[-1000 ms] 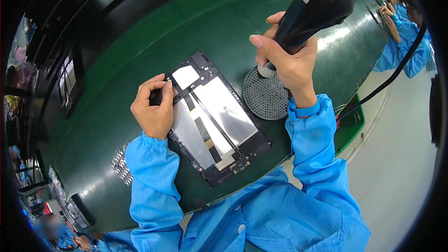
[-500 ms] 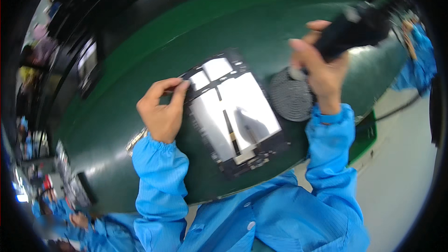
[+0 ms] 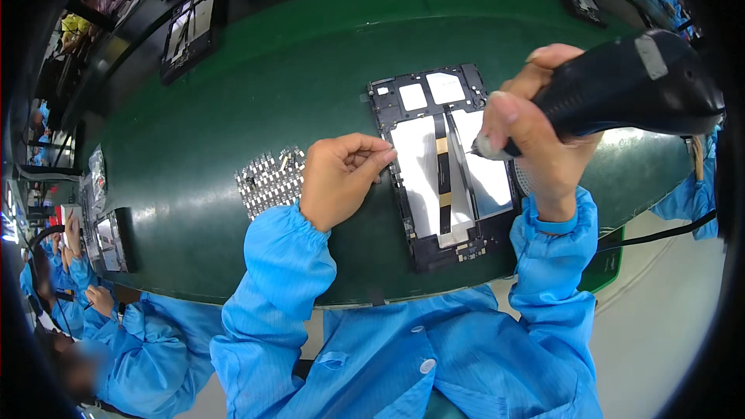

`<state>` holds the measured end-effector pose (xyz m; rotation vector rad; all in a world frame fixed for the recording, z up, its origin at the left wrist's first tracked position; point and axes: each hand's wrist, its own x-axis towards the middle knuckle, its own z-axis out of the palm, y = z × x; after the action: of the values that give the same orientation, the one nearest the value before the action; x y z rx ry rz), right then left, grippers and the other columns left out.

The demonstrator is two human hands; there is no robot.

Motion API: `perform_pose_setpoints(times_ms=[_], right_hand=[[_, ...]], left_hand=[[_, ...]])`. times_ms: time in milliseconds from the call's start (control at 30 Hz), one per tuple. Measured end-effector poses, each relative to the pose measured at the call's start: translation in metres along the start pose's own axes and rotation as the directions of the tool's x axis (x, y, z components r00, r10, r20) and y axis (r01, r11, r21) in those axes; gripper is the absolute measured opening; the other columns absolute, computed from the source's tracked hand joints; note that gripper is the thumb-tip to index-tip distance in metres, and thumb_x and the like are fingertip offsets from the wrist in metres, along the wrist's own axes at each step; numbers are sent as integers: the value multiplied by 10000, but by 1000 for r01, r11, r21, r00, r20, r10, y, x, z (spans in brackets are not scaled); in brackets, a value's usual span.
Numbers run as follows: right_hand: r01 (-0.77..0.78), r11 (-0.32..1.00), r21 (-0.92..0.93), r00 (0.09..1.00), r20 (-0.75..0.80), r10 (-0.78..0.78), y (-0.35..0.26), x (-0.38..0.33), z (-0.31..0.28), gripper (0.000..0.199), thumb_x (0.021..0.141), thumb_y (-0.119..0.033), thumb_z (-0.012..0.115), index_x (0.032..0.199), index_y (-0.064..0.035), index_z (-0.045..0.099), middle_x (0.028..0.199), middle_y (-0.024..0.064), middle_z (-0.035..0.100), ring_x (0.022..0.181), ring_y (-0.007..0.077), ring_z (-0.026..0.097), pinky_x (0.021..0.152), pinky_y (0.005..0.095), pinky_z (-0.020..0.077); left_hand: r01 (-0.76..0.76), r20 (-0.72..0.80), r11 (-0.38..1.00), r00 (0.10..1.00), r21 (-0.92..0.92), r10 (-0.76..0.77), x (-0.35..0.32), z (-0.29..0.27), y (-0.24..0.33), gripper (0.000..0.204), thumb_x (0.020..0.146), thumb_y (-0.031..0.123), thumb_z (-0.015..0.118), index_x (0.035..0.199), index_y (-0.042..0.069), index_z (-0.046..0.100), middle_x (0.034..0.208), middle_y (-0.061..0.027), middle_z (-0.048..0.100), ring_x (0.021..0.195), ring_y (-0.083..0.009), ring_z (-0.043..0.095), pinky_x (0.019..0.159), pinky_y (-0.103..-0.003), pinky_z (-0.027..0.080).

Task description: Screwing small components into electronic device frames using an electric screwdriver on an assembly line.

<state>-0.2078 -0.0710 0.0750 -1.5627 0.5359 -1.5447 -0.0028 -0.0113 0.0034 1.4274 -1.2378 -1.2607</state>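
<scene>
My right hand [image 3: 543, 132] grips a black handheld electric screwdriver [image 3: 628, 85], its fingers wrapped round the body. The tool's tip points left and sits over the right part of an opened tablet [image 3: 458, 252], a black frame with white panels and dark strips down the middle. I cannot tell whether the tip touches the tablet. At the tablet's left edge, my left hand [image 3: 345, 174] is closed in a pinch. Its fingertips meet the edge, and whatever is between them is too small to make out.
A sheet of small metallic parts [image 3: 270, 180] lies left of my left hand on the green table [image 3: 178, 163]. A grey ridged disc [image 3: 524, 178] is mostly behind my right wrist. More tablets rest farther off, one at upper left [image 3: 190, 27]. A co-worker's blue sleeve [image 3: 159, 334] shows at lower left.
The screwdriver has moved from above the grey disc to over the tablet. My left fingertips are now lower along the tablet's left edge. The whole view has turned, uncovering the parts sheet.
</scene>
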Motion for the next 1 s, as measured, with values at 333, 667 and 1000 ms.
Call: perform_pose_setpoints(times_ms=[333, 667, 1000], right_hand=[[-30, 998, -57, 990, 138, 37, 26, -2, 41, 360, 757, 85, 696, 1064, 29, 516, 606, 52, 583, 504, 92, 556, 474, 209, 428], [-61, 995, -78, 992, 110, 69, 37, -9, 46, 350, 755, 94, 689, 1055, 35, 517, 610, 50, 585, 507, 89, 555, 468, 216, 433], [-48, 999, 19, 990, 137, 45, 30, -1, 64, 368, 753, 110, 679, 1067, 41, 500, 621, 59, 585, 512, 100, 560, 478, 225, 451]], left_hand=[[-162, -16, 953, 985, 257, 172, 14, -5, -5, 111, 770, 43, 714, 862, -13, 692, 784, -89, 643, 625, -119, 570, 576, -248, 472], [-87, -19, 971, 995, 224, 94, 18, -5, -9, 153, 732, 63, 748, 824, -35, 675, 720, -86, 645, 585, -104, 560, 542, -253, 465], [134, 26, 982, 990, 135, -139, 21, -11, 9, 172, 744, 87, 761, 766, -47, 655, 666, -92, 661, 560, -114, 630, 497, -239, 498]])
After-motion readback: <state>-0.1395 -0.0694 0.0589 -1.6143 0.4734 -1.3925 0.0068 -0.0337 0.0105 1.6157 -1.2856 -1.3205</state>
